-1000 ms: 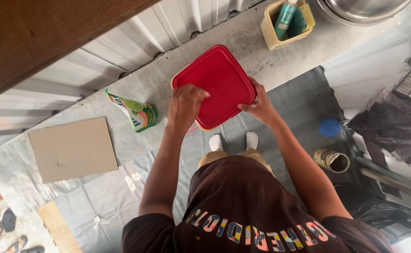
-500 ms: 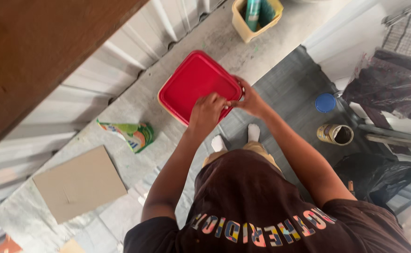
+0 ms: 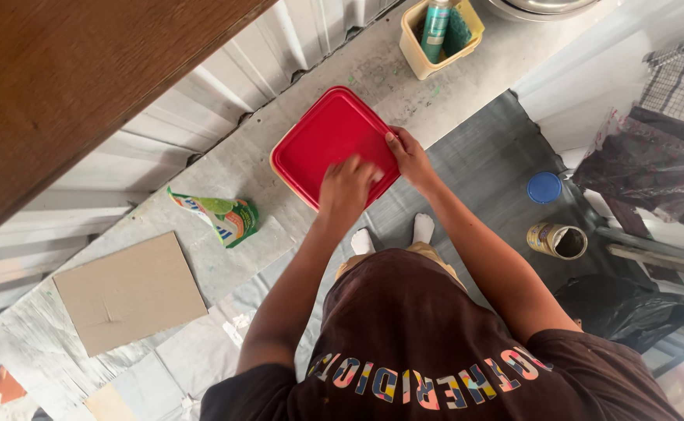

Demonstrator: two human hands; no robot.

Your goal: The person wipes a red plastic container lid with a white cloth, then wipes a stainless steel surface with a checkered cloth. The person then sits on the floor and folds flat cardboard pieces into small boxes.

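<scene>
Head view: we look straight down on a person in a dark printed shirt standing at a pale, paint-flecked bench. The red square lid sits on a cream container whose rim just shows at its left edge. Our left hand lies on the lid's near corner, fingers curled down and blurred; we cannot tell whether they grip the edge or only press flat. Our right hand touches the lid's right edge, fingers extended along the rim, not closed around anything.

We judge the step in hand to be working the lid at its near and right edges; whether it is being seated or lifted is not evident. Any next move would call for even pressure at both corners so the container does not slide.

Beyond the fingertips stands a yellow tub with a green bottle. Left of the left hand lie a green packet and a cardboard sheet, well apart.
</scene>
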